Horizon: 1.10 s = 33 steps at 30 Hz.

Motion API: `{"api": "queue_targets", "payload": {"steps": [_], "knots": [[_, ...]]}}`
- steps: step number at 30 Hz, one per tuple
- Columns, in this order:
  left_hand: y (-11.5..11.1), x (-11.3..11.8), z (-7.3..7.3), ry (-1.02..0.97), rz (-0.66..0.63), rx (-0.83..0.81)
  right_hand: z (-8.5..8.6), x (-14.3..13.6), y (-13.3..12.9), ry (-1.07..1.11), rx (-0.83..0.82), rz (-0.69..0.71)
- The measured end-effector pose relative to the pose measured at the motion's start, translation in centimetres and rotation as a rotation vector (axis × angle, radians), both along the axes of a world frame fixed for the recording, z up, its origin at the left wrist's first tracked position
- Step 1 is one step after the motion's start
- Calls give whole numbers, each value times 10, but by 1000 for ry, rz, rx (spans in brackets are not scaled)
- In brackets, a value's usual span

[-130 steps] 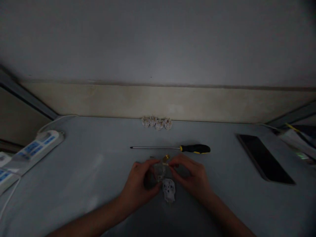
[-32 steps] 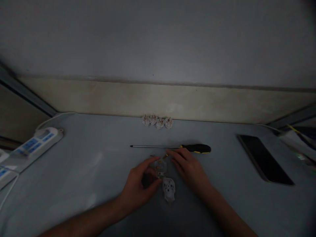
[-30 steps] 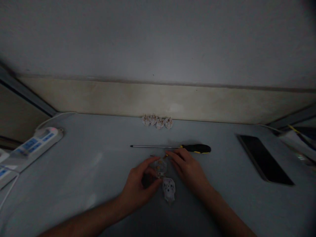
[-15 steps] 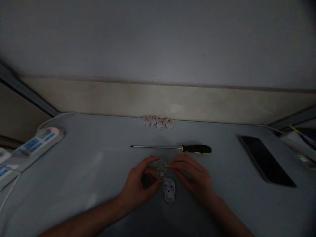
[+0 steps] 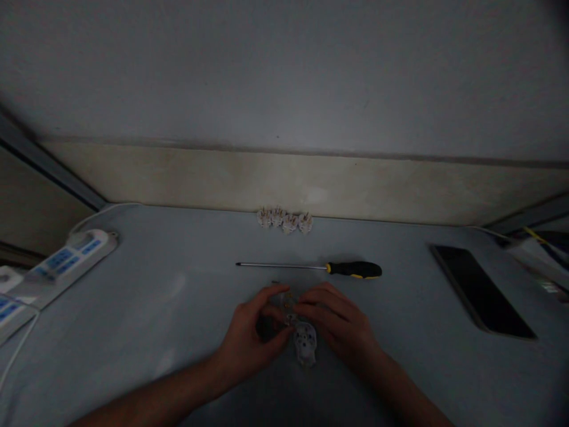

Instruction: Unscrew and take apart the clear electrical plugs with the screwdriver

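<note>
A small clear plug part (image 5: 287, 300) with brass bits is between the thumb and fingers of my left hand (image 5: 253, 326). My right hand (image 5: 340, 314) has its fingertips together at the right side of that part; what they pinch is hidden behind the fingers. Just below, on the table, lies a white plug cover (image 5: 306, 343) with dark holes. Beyond both hands a screwdriver (image 5: 353, 269) with a black and yellow handle lies crosswise, its tip to the left.
Several plug pieces with upright pins (image 5: 290, 222) stand in a row by the wall. On the left is a white power strip (image 5: 66, 261) with blue sockets and a cable. A dark phone (image 5: 480, 290) lies right, near a bundle of cables (image 5: 546, 249).
My right hand has moved left, closer to the clear part. The yellow piece that showed at its fingertips is now out of sight. My left hand keeps its grip.
</note>
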State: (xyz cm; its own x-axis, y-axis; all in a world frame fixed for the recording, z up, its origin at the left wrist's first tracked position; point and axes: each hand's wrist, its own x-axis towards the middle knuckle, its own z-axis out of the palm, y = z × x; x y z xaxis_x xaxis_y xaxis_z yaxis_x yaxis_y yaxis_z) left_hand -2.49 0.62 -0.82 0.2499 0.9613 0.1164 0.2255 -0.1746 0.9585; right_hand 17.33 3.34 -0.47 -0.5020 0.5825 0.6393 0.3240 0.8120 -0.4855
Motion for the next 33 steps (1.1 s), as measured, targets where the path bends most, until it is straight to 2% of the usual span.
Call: {"api": "queue_targets", "payload": {"steps": [4,6,7,9,12,15,18,22,24,27,29,31,33], "knots": [[0,0,4,-36,24,-32,5,3,-3,21,-27,-157],[-1,0,7,-89,11,-56,10,7,-2,80,-153,-218],[-1,0,8,-129,-7,-65,12,8,-2,128,-263,-203],[-3,0,11,-223,-56,-86,14,11,0,241,-568,-63],[-6,0,14,-356,-147,-128,9,13,-1,403,-987,259],[-7,-1,16,-407,-212,-146,-1,10,-5,520,-1203,445],[-7,-1,16,-362,-202,-124,-5,4,-8,573,-1331,479],[-4,-2,11,-298,-213,-102,2,5,-3,619,-1290,418],[-1,-4,10,-155,-223,1,7,11,2,628,-1221,344],[4,-6,14,178,-356,212,9,21,8,589,-1085,159],[5,-6,19,331,-486,282,8,24,9,558,-1027,81],[7,-6,22,417,-559,295,7,23,8,559,-1038,77],[8,-7,22,463,-573,290,7,21,7,567,-1083,95]]}}
